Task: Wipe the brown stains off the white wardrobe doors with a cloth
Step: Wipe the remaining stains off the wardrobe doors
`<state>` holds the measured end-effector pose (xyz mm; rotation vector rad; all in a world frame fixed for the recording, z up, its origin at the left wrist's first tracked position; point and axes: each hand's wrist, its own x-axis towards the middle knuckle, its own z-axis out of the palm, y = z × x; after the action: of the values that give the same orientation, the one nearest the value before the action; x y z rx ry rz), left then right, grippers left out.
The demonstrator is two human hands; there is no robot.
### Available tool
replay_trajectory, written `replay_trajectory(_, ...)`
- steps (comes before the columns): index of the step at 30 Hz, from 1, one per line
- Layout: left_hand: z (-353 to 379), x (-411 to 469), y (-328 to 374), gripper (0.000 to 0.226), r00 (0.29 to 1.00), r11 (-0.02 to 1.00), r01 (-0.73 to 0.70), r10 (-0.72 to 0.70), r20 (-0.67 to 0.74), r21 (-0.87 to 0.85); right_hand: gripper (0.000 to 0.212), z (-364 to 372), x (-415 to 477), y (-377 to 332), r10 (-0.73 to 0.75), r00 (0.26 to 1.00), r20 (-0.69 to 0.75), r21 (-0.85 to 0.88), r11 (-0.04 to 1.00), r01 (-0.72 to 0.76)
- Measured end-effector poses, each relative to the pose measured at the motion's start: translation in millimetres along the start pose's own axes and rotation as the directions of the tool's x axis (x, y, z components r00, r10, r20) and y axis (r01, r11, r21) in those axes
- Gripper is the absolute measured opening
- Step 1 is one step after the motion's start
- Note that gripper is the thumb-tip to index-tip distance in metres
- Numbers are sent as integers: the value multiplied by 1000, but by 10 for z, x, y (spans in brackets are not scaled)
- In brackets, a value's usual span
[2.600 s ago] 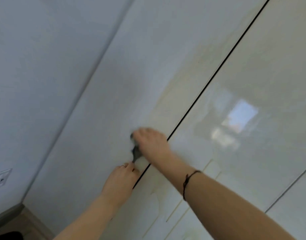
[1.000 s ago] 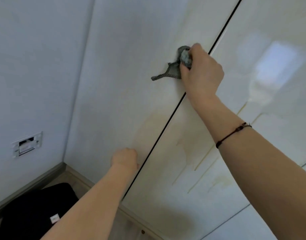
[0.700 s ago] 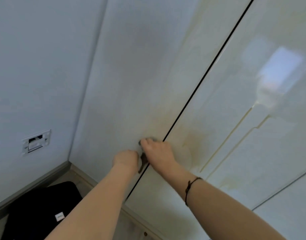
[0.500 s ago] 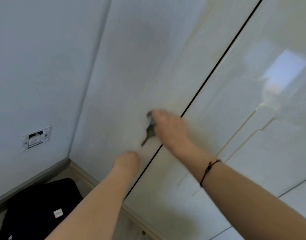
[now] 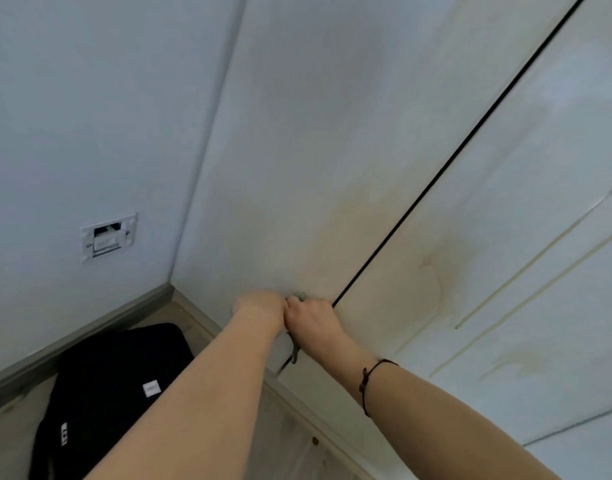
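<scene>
Two white wardrobe doors meet at a dark gap (image 5: 436, 174). A pale brown stain (image 5: 353, 216) spreads over the left door (image 5: 297, 133), and brown smears and drip lines (image 5: 432, 268) mark the right door (image 5: 505, 202). My right hand (image 5: 313, 322) grips a small grey cloth (image 5: 300, 295) and presses it low on the left door beside the gap; a tail of cloth (image 5: 293, 355) hangs below the hand. My left hand (image 5: 261, 303) rests against the same door, touching the right hand, its fingers hidden from view.
A white wall (image 5: 90, 116) stands to the left with an open wall socket box (image 5: 109, 235). A grey skirting board (image 5: 90, 334) runs along the floor. A black bag (image 5: 117, 386) lies on the floor below my left arm.
My right hand has dragged the cloth down the left door from mid height to beside my left hand. The left hand has stayed put.
</scene>
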<state>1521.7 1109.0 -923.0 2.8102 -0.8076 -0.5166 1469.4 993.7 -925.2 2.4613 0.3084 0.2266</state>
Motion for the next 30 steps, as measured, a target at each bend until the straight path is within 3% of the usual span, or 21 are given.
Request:
replay_trajectory(3, 18, 66, 41, 39, 1000, 1000, 7, -7, -24, 9, 18, -378, -65, 342, 61, 971, -232, -62, 995, -77)
replay_trajectory(5, 6, 95, 94, 38, 1000, 1000, 12, -11, -27, 6, 12, -849, -39, 846, 178, 892, -416, -12, 979, -201)
replay_trajectory(8, -22, 73, 193, 44, 998, 999, 2, -5, -66, -47, 24, -1593, -77, 1613, 427, 673, -605, 118, 883, -454)
replay_trajectory(10, -28, 34, 224, 47, 994, 998, -21, 14, -110, -62, 23, -1755, -191, 1806, 540, 537, -648, 233, 812, -535)
replay_trajectory(12, -33, -8, 248, 46, 989, 998, -45, 38, -140, -44, 24, -1529, -308, 1596, 552, 566, -613, 286, 822, -492)
replay_trajectory(15, -76, -54, 323, 43, 984, 996, -73, 63, -166, -58, 24, -863, -511, 898, 460, 792, -401, 261, 886, -382)
replay_trajectory(16, -110, -55, 362, 41, 980, 994, -85, 72, -185, -66, 26, -663, -573, 694, 450, 831, -326, 257, 888, -380)
replay_trajectory(18, -161, -30, 460, 33, 973, 988, -114, 91, -212, -102, 29, -418, -672, 423, 485, 853, -191, 287, 859, -424)
replay_trajectory(20, -224, -4, 572, 26, 966, 979, -122, 79, -245, -166, 31, -431, -679, 435, 540, 822, -182, 324, 822, -469)
replay_trajectory(22, -263, 5, 641, 28, 955, 954, -108, 22, -295, -280, 27, -628, -631, 617, 621, 723, -302, 376, 775, -508)
replay_trajectory(24, -255, 0, 670, 23, 915, 920, -156, -2, -402, -359, 21, -905, -528, 898, 755, 477, -450, 509, 655, -558)
replay_trajectory(26, -195, -27, 657, 20, 845, 903, -231, 2, -535, -362, 18, -1089, -401, 1092, 867, 182, -465, 693, 484, -535)
replay_trajectory(27, -145, -42, 631, 20, 811, 895, -250, -15, -585, -370, 17, -1098, -312, 1104, 895, 111, -431, 763, 428, -484)
replay_trajectory(29, -87, -59, 587, 22, 784, 859, -258, -81, -616, -442, 18, -997, -164, 964, 905, 135, -403, 796, 420, -437)
replay_trajectory(30, -60, -51, 545, 21, 778, 839, -252, -121, -617, -482, 21, -880, -118, 820, 885, 219, -410, 757, 464, -460)
